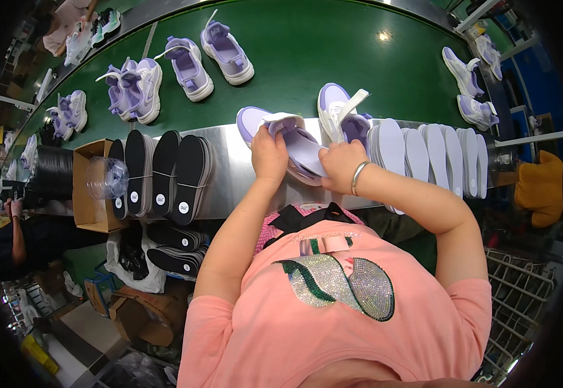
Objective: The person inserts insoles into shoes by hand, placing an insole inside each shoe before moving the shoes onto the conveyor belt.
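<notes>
A lilac and white sneaker (252, 119) tilts over the metal ledge, its toe pointing up and left. My left hand (270, 154) grips it by the side of the collar, the thumb at the opening. A pale lilac insole (306, 149) lies partly inside the shoe, its front hidden. At the insole's heel end, my right hand (343, 164), with a bangle on the wrist, pinches it. A second lilac sneaker (330, 104) stands just beyond my right hand, its strap raised. Stacks of pale insoles (389, 143) stand right beside that hand.
Several lilac sneakers (191, 72) stand on the green belt (286, 58). Bundled black insoles (191, 169) and a cardboard box (87, 194) with a clear plastic container (107, 177) line the metal ledge (233, 165) at left. Other people (17, 233) are at far left.
</notes>
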Demonstrator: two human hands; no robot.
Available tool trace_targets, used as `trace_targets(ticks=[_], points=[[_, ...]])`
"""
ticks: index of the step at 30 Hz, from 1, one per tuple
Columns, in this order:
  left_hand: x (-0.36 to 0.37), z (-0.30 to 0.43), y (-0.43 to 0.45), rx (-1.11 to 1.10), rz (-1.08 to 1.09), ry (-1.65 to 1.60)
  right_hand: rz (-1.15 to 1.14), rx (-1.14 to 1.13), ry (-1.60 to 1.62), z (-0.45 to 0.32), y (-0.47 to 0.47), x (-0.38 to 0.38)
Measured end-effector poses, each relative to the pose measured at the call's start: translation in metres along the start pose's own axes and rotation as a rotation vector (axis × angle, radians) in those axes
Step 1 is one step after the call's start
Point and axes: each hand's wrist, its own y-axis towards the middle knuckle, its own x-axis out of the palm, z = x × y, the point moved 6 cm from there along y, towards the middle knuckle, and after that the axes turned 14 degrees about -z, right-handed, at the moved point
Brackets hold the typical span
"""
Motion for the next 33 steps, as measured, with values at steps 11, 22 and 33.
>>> trace_targets(ticks=[11, 22, 33], points=[[0.012, -0.001, -0.002, 0.090, -0.119, -0.158, 0.088, -0.236, 0.048, -0.022, 0.068, 0.017], [0.017, -0.006, -0.001, 0.108, -0.136, -0.264, -0.396, -0.249, -0.196, -0.028, 0.097, 0.030], [0.022, -0.006, -0.001, 0.169, -0.120, -0.175, -0.260, -0.174, -0.171, -0.019, 0.100, 0.044]])
